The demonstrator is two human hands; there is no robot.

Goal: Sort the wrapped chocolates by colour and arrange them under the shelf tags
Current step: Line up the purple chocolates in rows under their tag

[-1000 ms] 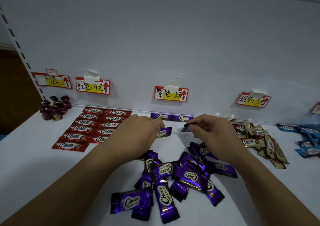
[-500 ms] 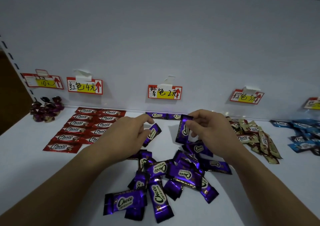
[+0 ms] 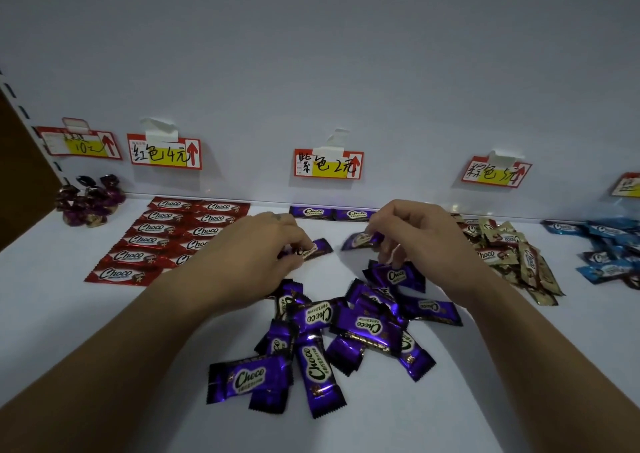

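A loose pile of purple Choco bars (image 3: 332, 334) lies on the white shelf (image 3: 104, 331) in front of me. Two purple bars (image 3: 332, 212) lie end to end at the back wall under the purple tag (image 3: 328, 163). My left hand (image 3: 256, 255) pinches one purple bar (image 3: 317, 247) just above the shelf. My right hand (image 3: 415, 234) pinches another purple bar (image 3: 360, 239), tilted, to the right of the first. Both hands hover between the pile and the back row.
Red bars (image 3: 173, 237) lie in neat rows under the red tag (image 3: 164, 151). Dark twist-wrapped sweets (image 3: 88, 199) sit far left under a 10 tag (image 3: 81, 142). A gold-brown heap (image 3: 509, 255) lies under the brown tag (image 3: 495, 172); blue bars (image 3: 609, 248) are far right.
Both hands have lowered and turned their purple bars from upright towards flat, near the shelf below the back row. The view has shifted slightly.
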